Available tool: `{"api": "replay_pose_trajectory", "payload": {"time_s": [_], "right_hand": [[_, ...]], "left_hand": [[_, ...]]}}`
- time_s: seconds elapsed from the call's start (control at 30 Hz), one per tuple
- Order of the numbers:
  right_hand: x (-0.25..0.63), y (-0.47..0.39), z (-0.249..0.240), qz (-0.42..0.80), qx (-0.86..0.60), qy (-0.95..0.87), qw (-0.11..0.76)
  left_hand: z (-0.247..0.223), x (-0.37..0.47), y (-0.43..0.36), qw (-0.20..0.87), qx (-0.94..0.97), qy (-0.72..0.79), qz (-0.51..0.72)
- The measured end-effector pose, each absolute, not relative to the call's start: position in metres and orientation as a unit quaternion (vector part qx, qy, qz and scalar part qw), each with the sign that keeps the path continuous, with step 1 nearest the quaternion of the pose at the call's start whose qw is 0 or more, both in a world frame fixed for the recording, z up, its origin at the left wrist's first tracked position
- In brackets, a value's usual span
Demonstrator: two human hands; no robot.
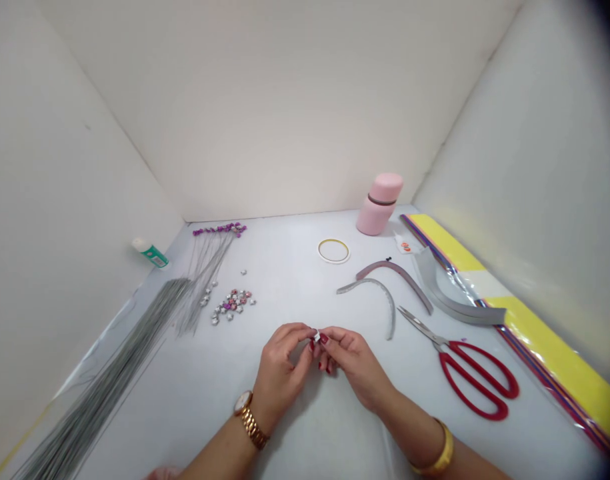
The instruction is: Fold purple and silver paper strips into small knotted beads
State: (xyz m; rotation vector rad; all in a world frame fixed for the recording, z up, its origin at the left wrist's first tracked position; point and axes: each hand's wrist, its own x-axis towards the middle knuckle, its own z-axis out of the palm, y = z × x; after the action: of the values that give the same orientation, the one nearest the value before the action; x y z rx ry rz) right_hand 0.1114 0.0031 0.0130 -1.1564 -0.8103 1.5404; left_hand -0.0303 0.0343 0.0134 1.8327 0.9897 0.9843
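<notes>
Near the front middle of the table, my left hand [285, 360] and my right hand [352, 363] meet at the fingertips. Between them they pinch a small silver paper star [317, 337], mostly covered by the fingers. Left of my hands lies a loose pile of folded paper stars [232, 305] in silver, pink and purple. To the right rest a silver paper strip bundle [385, 300] and a pinkish one [399, 272], both curved. Red-handled scissors [439, 343] lie beside my right forearm, blades slightly apart.
Thin grey wires [119, 360] spread along the left side; purple-tipped wire stems [219, 230] lie behind them. A glue stick [151, 253] is at the left wall. Tape roll [333, 261], pink bottle [377, 210], small white tube [403, 245], wide silver strips [455, 303] and coloured sheets [545, 347] stand or lie right.
</notes>
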Motion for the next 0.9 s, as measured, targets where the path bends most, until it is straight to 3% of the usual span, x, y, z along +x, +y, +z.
{"api": "replay_pose_trajectory", "payload": {"time_s": [0.53, 0.9], "right_hand": [[0.1088, 0.0027, 0.0114, 0.603, -0.517, -0.365, 0.486], [0.1092, 0.0013, 0.0123, 0.595, -0.517, -0.375, 0.488]], "left_hand": [[0.0141, -0.0211, 0.0323, 0.642, 0.517, 0.421, 0.379], [0.0146, -0.0226, 0.0344, 0.687, 0.459, 0.421, 0.375]]}}
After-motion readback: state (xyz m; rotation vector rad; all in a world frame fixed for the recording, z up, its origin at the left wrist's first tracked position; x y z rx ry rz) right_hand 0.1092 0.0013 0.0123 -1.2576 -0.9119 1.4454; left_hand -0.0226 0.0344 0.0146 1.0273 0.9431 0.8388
